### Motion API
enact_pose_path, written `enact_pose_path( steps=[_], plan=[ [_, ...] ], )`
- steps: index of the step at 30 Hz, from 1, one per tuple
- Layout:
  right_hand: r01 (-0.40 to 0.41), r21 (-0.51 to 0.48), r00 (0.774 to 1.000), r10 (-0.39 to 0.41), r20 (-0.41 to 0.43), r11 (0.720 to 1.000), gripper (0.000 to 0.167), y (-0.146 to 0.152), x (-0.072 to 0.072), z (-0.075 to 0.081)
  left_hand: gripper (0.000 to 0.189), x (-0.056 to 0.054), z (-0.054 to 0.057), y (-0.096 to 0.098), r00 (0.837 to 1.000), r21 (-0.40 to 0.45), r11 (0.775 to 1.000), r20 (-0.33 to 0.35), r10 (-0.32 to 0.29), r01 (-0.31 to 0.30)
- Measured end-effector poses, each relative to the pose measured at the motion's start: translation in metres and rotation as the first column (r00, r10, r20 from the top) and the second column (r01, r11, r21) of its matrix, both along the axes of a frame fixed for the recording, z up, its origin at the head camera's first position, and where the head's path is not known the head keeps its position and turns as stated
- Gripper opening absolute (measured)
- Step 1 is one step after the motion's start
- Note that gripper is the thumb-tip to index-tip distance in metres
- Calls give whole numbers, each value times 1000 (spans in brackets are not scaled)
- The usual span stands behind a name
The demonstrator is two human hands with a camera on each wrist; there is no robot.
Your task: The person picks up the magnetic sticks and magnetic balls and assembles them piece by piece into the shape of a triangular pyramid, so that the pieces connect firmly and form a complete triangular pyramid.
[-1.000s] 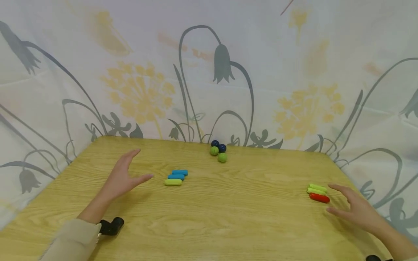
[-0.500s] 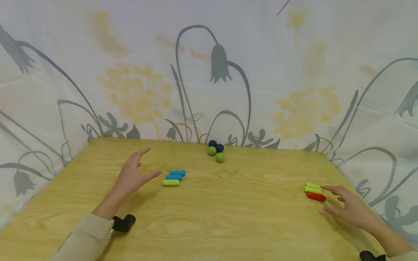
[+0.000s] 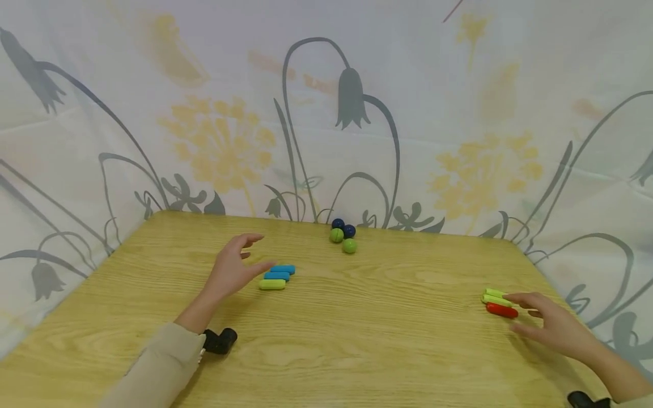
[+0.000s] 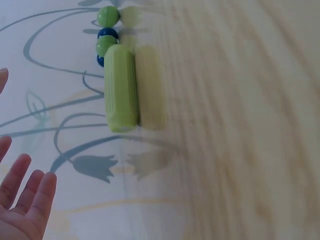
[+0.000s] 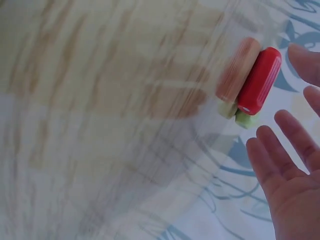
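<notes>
My left hand (image 3: 232, 269) hovers just left of a small group of short rods, thumb and fingers spread apart. Two blue rods (image 3: 277, 276) lie behind a yellow-green rod (image 3: 272, 284); the thumb tip overlaps the rear blue one in the head view. In the left wrist view the yellow-green rod (image 4: 121, 90) looks ribbed, apart from the fingers. At the right, my right hand (image 3: 556, 326) holds nothing, its fingertips beside two yellow-green rods (image 3: 497, 301) and a red rod (image 3: 502, 310). The right wrist view shows a gap between the red rod (image 5: 260, 80) and fingers.
Two dark blue balls (image 3: 349, 231) and two green balls (image 3: 349, 246) cluster at the back middle of the wood-grain table (image 3: 357, 340). A flower-printed cloth (image 3: 408, 113) rises behind the table's far edge.
My left hand has moved right, up to the blue and yellow-green rods. The right hand has shifted slightly left, closer to the red and yellow-green rods. All rods and balls stay in place.
</notes>
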State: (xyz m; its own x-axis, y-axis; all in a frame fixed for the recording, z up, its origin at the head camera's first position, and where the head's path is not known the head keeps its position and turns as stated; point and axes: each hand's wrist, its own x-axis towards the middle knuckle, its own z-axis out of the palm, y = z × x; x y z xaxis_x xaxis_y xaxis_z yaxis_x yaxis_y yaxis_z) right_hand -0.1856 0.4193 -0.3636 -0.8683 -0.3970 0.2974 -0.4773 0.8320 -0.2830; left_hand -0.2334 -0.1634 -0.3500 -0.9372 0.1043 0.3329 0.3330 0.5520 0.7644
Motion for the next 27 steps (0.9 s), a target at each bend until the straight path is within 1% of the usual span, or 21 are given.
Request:
enact_pose_path(
  steps=[4,7,9,12,16,20,24,27],
  plan=[
    [-18,4,1000,18,-3,1000,46,0,0,-2,55,-3,2,11,1000,25,1000,-4,-13,13],
    [-42,8,999,42,0,999,45,-1,-3,-3,53,-6,1,18,1000,55,998,18,-13,12],
    [-58,17,998,58,-9,998,45,-2,-4,-3,52,-8,0,22,999,88,996,42,-12,8],
    [-62,23,998,63,-26,998,45,-5,-6,-3,51,-11,-1,28,997,159,987,72,-21,9],
    [-77,9,997,78,-25,997,42,-6,-6,-1,50,-16,-1,38,995,216,976,92,-29,9],
    [-89,-6,996,89,-24,996,37,-6,-7,-1,48,-21,-3,48,996,215,977,88,-31,11],
    [-97,-10,995,97,-18,995,34,-6,-9,-3,46,-27,-4,61,997,222,975,70,-43,26],
    [-104,-14,994,104,11,994,33,-6,-10,-3,44,-32,-5,71,997,237,971,62,-47,31]
  ],
)
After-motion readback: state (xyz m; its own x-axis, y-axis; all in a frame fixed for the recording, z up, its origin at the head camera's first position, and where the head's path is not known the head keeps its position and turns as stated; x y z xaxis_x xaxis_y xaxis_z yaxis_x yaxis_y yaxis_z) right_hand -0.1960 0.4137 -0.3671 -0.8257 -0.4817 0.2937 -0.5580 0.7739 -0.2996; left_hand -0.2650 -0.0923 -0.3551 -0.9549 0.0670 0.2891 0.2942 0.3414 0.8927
